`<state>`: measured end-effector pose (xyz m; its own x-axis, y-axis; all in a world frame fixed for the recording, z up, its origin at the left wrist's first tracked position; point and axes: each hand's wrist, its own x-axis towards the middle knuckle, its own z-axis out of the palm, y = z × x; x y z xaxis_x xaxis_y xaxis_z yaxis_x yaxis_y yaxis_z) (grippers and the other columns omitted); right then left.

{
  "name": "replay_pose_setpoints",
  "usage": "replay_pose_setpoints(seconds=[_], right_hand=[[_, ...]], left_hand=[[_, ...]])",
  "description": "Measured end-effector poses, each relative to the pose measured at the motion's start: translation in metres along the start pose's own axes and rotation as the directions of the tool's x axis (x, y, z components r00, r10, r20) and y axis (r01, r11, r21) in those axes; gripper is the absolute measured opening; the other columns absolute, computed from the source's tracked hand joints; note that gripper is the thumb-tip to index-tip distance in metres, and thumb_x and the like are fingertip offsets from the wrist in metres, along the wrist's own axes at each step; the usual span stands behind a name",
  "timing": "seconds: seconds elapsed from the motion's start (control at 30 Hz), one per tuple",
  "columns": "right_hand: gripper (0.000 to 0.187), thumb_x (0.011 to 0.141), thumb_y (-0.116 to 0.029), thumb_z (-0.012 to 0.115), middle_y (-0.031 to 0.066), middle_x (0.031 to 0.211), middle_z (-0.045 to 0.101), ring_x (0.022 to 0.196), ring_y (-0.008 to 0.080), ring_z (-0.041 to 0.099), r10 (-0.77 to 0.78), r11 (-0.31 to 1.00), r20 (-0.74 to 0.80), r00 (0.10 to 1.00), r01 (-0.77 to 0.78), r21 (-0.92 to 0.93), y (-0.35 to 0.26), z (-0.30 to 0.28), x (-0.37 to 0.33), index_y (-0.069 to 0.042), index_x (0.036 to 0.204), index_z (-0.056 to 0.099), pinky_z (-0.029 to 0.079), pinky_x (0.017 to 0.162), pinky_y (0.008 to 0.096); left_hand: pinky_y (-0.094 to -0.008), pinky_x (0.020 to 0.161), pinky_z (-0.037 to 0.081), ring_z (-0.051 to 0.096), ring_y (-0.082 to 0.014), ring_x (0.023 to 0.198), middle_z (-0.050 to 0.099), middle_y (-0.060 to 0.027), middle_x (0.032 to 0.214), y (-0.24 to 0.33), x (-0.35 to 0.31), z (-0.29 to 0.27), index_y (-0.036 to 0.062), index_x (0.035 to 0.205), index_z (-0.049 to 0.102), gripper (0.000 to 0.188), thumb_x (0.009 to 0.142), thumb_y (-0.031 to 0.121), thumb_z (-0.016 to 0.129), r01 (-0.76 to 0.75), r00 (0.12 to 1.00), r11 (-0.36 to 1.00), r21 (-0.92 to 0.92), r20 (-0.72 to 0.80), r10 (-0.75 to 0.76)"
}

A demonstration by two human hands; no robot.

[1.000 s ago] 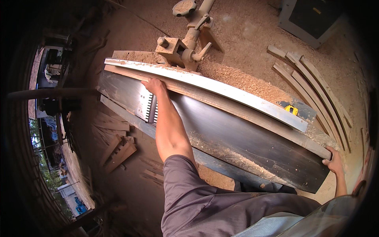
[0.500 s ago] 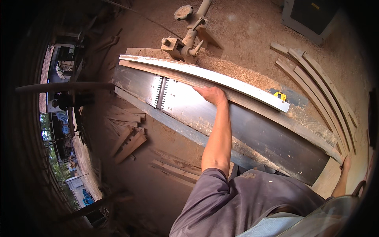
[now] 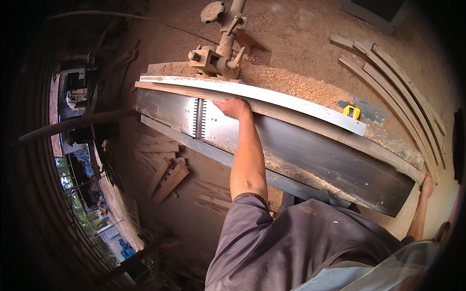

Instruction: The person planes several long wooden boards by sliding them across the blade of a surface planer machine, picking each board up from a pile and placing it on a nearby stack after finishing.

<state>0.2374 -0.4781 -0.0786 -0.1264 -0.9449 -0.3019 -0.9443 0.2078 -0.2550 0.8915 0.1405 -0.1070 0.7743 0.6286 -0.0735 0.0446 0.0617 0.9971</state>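
A long wooden board point(image 3: 383, 151) lies along the metal fence point(image 3: 301, 103) of a jointer, on its flat steel table point(image 3: 330, 153). Close to the toothed cutter slot point(image 3: 199, 121), my left hand point(image 3: 235, 107) presses on the board, thumb pointing left and the other fingers bent over its top edge, partly hidden. At the far right, my right hand point(image 3: 426, 186) is closed around the board's near end; most of its fingers are out of sight. Beyond the slot, the board's other end runs past the fence's left end.
A dusty clamp bracket point(image 3: 216, 60) stands behind the fence. A yellow tape measure point(image 3: 351, 112) rests among shavings beside it. Several curved wooden strips point(image 3: 388, 92) lie at the right. Wood offcuts point(image 3: 170, 179) are piled on the floor at the left. A grey cabinet point(image 3: 371, 14) stands far right.
My left hand has moved left, closer to the cutter slot. The board has slid a little left along the fence, with my right hand still at its end. The view has turned slightly.
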Motion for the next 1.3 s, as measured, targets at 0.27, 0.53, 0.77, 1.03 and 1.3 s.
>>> replay_pose_setpoints(seconds=[0.27, 0.53, 0.77, 1.03, 1.3], right_hand=[[0.051, 0.092, -0.045, 0.058, 0.0138, 0.089, 0.068, 0.070, 0.0208, 0.063, -0.024, 0.991, 0.058, 0.998, 0.017, 0.129, -0.076, 0.035, -0.107, 0.003, 0.101, 0.072, 0.050, 0.049, 0.0312], [0.041, 0.097, -0.037, 0.054, 0.0087, 0.090, 0.064, 0.073, 0.0176, 0.059, 0.000, 0.982, 0.048, 0.999, -0.009, 0.187, -0.161, 0.067, -0.228, 0.001, 0.100, 0.069, 0.048, 0.047, 0.0293], [0.034, 0.098, -0.030, 0.049, 0.0059, 0.089, 0.065, 0.071, 0.0140, 0.058, -0.059, 0.962, 0.164, 0.985, 0.013, 0.271, -0.219, 0.117, -0.301, -0.002, 0.099, 0.069, 0.047, 0.044, 0.0265], [0.035, 0.097, -0.025, 0.052, 0.0054, 0.099, 0.068, 0.073, 0.0122, 0.061, -0.193, 0.925, 0.208, 0.959, 0.107, 0.364, -0.286, 0.158, -0.390, -0.003, 0.119, 0.066, 0.045, 0.041, 0.0228], [0.031, 0.100, -0.025, 0.054, -0.0017, 0.091, 0.062, 0.072, 0.0075, 0.056, -0.356, 0.881, 0.267, 0.895, 0.226, 0.416, -0.238, 0.135, -0.368, -0.004, 0.120, 0.064, 0.050, 0.061, 0.0237]], left_hand=[[-0.0394, 0.066, 0.053, 0.061, -0.0242, 0.073, 0.060, -0.0086, 0.083, -0.011, 0.114, -0.012, 0.0108, 0.116, 0.053, 0.023, 0.104, 0.019, 0.034, 0.120, 0.984, 0.961, -0.249, 0.160, -0.081], [-0.0383, 0.052, 0.051, 0.056, -0.0216, 0.058, 0.060, -0.0100, 0.075, -0.081, 0.294, -0.037, 0.0072, 0.102, 0.053, 0.021, 0.105, 0.023, 0.039, -0.105, 0.961, 0.994, 0.039, 0.262, 0.091], [-0.0376, 0.057, 0.052, 0.061, -0.0239, 0.063, 0.064, -0.0123, 0.074, -0.102, 0.502, -0.075, 0.0018, 0.089, 0.058, 0.033, 0.104, 0.028, 0.045, 0.125, 0.956, 0.938, -0.323, 0.293, -0.027], [-0.0398, 0.057, 0.055, 0.064, -0.0262, 0.070, 0.068, -0.0141, 0.089, -0.079, 0.592, -0.089, -0.0013, 0.101, 0.060, 0.033, 0.103, 0.027, 0.044, -0.003, 0.995, 0.971, -0.239, 0.093, 0.026], [-0.0360, 0.083, 0.050, 0.067, -0.0266, 0.094, 0.072, -0.0102, 0.090, -0.099, 0.462, -0.044, 0.0073, 0.086, 0.072, 0.060, 0.096, 0.061, 0.047, -0.442, 0.839, -0.240, 0.864, 0.493, 0.230]])
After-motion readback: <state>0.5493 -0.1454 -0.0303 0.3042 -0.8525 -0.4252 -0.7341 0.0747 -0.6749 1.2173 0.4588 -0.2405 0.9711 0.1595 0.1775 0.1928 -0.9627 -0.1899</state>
